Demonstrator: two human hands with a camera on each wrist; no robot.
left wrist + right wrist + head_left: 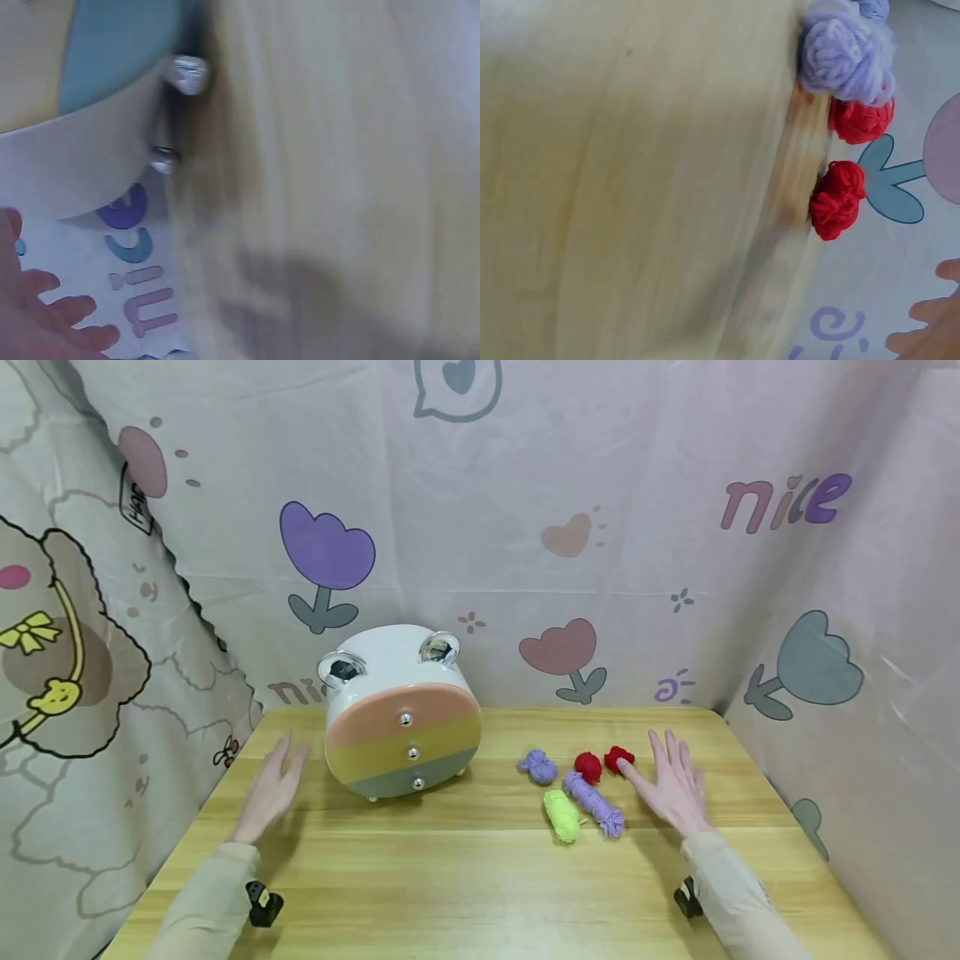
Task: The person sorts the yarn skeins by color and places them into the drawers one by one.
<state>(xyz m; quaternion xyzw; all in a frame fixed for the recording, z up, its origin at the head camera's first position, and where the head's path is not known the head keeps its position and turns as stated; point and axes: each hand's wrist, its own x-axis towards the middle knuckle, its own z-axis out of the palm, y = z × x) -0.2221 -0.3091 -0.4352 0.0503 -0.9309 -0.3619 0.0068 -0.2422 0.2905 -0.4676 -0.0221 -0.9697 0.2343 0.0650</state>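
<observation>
My left hand (270, 789) hovers at the left of a rounded box (405, 656) with a striped orange, yellow and grey-green front and three silver knobs. Its fingers are extended and hold nothing. Over on the right, my right hand (673, 789) is spread beside several bundles of yarn, its thumb near a red bundle (619, 758); the right wrist view shows the fingers (930, 311) apart from the yarn. Another red ball (588, 768), a small purple bundle (537, 767), a long purple skein (595, 804) and a yellow-green skein (562, 815) lie close together.
Everything stands on a wood-grain table (420, 893). A printed curtain (465, 527) hangs behind its back edge and along both sides. The box has two shiny ear-like rings on top and small feet below. Each wrist wears a small black camera.
</observation>
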